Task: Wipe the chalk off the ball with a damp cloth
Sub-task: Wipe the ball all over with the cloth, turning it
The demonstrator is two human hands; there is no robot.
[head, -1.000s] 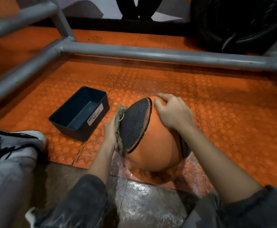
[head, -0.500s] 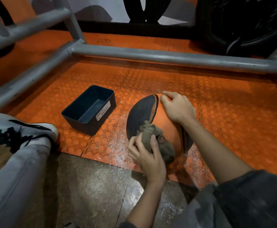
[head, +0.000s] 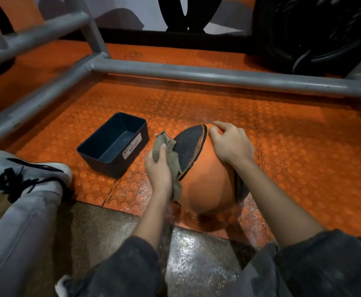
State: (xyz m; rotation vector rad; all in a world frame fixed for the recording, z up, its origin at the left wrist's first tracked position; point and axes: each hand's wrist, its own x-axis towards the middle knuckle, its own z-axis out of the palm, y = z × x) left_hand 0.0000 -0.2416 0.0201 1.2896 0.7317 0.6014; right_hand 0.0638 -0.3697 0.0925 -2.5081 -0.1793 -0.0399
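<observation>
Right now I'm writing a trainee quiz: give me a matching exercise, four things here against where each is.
1. crumpled grey-brown cloth
2. orange-and-black textured ball
3. dark rectangular bin labelled "waste basket"
4. right hand

A. resting on the ball's top
B. open, left of the ball
C. gripped in the left hand
D. on the studded orange mat, between both hands

Pairs: 1-C, 2-D, 3-B, 4-A.

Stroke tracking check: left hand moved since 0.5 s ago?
Yes. The left hand, gripping the cloth, went leftward from the ball's near face, toward the waste basket.
</observation>
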